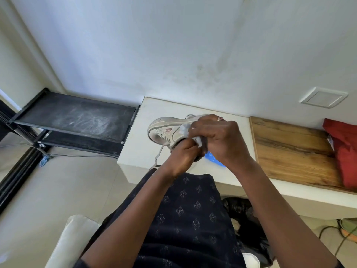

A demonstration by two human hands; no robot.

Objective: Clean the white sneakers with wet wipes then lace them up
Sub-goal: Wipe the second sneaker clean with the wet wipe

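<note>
- Your left hand gripped the white sneaker at its heel end, fingers curled round the rim of the opening.
- Your right hand held a crumpled white wipe, fingers clamped on it, and pressed it against the side of the sneaker near the opening.
- The sneaker was over the left end of the white counter, tilted on its side with the toe pointing to the left edge and the sole turned to the wall. I could not tell whether it touched the counter.
- A loose grey lace hung from the sneaker down to the counter's front edge.
- A blue item lay on the counter near the front edge, mostly hidden under your right wrist; I could not tell what it was.
- To the right, the counter had a wooden section, with a red cloth lying at its right end.
- A black shoe rack stood just beside the counter's left edge, its top shelf dusty.
- A black bag sat on the floor under the counter.
</note>
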